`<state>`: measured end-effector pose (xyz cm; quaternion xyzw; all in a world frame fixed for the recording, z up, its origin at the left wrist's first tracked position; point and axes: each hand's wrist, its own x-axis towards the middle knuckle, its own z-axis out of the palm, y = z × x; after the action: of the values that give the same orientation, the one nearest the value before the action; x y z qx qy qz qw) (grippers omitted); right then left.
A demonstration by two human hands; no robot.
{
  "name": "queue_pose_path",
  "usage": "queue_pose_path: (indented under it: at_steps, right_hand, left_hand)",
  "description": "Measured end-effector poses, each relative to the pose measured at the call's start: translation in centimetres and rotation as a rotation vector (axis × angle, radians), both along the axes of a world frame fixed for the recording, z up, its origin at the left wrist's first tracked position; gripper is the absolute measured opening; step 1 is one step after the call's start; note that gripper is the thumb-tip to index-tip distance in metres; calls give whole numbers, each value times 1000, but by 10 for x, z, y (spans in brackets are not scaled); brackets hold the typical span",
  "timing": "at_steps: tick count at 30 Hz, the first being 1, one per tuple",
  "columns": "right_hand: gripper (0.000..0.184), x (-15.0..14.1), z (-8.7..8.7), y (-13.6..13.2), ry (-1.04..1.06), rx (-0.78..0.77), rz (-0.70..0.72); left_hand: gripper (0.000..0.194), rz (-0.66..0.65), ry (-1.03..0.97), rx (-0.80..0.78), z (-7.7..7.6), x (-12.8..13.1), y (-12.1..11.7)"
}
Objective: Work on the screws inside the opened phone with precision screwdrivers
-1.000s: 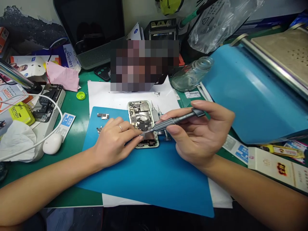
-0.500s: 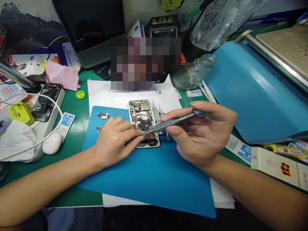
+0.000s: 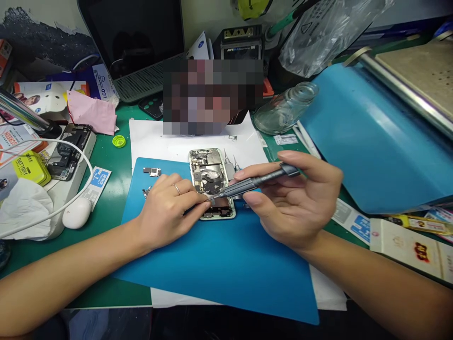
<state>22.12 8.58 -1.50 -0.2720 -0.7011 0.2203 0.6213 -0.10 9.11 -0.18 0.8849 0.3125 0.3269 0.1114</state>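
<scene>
An opened smartphone (image 3: 211, 174) with its inner parts exposed lies on the blue mat (image 3: 219, 264). My right hand (image 3: 300, 203) grips a grey screwdriver (image 3: 244, 186), which slants down left over the phone. My left hand (image 3: 171, 208) rests at the phone's left side, thumb and forefinger pinched at the screwdriver's tip. Whatever sits between those fingertips is too small to make out. Small metal phone parts (image 3: 152, 172) lie on the mat left of the phone. More screwdrivers (image 3: 228, 163) lie along the phone's right edge, partly hidden by my right hand.
White paper (image 3: 152, 137) lies under the mat. Behind stand a glass jar (image 3: 285, 108) and a dark screen (image 3: 134, 38). On the left are another opened phone (image 3: 71, 148), a white earbud case (image 3: 76, 212) and a cable. A cigarette box (image 3: 406, 248) lies right.
My right hand and the screwdriver have shifted slightly left, and the screwdriver has turned a little. My left hand stays at its tip. The whole view has moved very slightly.
</scene>
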Motion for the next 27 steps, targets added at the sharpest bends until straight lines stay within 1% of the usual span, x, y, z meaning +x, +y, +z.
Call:
queue_pose_path:
  at_steps: [5, 9, 14, 20, 25, 27]
  right_hand:
    - [69, -1, -1, -1, -21, 11, -22]
    - [72, -2, -1, 0, -47, 63, -46]
    - [69, -1, 1, 1, -85, 93, -70]
    - [71, 0, 2, 2, -143, 109, -55]
    - [70, 1, 2, 3, -129, 108, -47]
    - [71, 2, 1, 3, -130, 105, -50]
  left_hand:
    - [18, 8, 5, 1, 0, 0, 0]
    - [17, -6, 13, -32, 0, 0, 0]
    - [17, -16, 5, -49, 0, 0, 0]
    - [17, -27, 8, -57, 1, 1, 0]
    - [17, -15, 0, -62, 1, 1, -1]
    - [23, 11, -6, -65, 1, 1, -2]
